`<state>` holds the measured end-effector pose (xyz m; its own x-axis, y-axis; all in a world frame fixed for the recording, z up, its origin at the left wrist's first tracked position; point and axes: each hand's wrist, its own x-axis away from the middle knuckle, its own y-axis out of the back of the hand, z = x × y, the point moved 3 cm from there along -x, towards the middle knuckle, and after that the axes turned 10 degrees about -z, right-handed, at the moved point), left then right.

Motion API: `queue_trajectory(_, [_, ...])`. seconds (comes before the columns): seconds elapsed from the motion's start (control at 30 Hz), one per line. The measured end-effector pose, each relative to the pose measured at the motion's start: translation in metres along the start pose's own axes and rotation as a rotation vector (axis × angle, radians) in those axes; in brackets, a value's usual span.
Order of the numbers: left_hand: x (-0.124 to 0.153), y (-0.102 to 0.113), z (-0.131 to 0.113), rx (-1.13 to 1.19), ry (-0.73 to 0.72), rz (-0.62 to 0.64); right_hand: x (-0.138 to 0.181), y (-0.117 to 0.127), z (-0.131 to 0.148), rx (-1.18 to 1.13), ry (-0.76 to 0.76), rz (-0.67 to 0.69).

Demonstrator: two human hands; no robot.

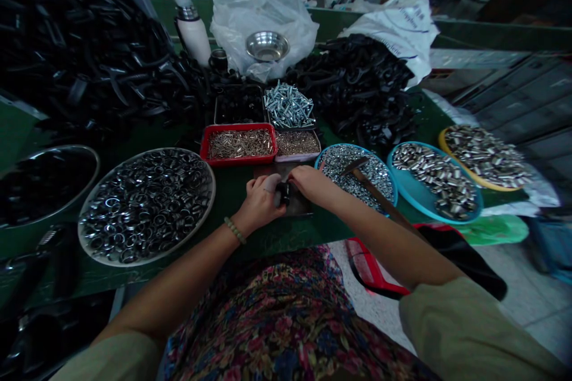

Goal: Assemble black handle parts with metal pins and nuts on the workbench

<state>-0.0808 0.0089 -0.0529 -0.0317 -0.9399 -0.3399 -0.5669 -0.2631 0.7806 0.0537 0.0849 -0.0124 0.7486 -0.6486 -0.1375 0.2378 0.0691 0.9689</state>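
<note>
My left hand (260, 199) is closed around a small black part (283, 193), its thumb wrapped in pale tape. My right hand (311, 181) pinches the same black part from the right, fingers curled. Both hands rest over a small dark metal plate (300, 207) on the green table (232, 190), right at its front edge. A hammer (370, 187) lies just right of my right hand, its head over the blue dish of small silver parts (357, 169).
A large round tray of metal rings (147, 202) sits at the left. A red tray of pins (239, 144), a tray of screws (288, 107), a teal dish (435, 181) and a yellow dish (485, 155) of metal sleeves surround the hands. Black parts are heaped behind (89, 59).
</note>
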Motion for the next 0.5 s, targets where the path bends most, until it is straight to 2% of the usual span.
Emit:
queue_trajectory(0.13, [-0.001,0.000,0.000,-0.006,-0.005,-0.006,0.002,-0.002,0.017,0.206,0.174,0.024])
queue_trajectory(0.23, [-0.001,0.000,0.000,-0.028,0.005,-0.005,0.020,0.006,0.003,0.199,0.160,-0.038])
queue_trajectory(0.3, [-0.001,0.000,0.000,-0.031,0.003,-0.008,0.044,0.019,-0.026,0.271,-0.028,-0.132])
queue_trajectory(0.37, [-0.001,0.000,0.000,-0.030,-0.004,-0.006,0.077,0.032,-0.065,0.431,-0.380,-0.182])
queue_trajectory(0.4, [-0.001,0.000,0.000,-0.034,-0.005,-0.004,0.093,0.036,-0.083,0.480,-0.522,-0.145])
queue_trajectory(0.43, [-0.001,0.000,0.000,-0.038,-0.005,-0.001,0.106,0.037,-0.096,0.503,-0.601,-0.097])
queue_trajectory(0.5, [-0.002,0.001,0.000,-0.044,-0.003,0.005,0.122,0.036,-0.109,0.501,-0.656,-0.025])
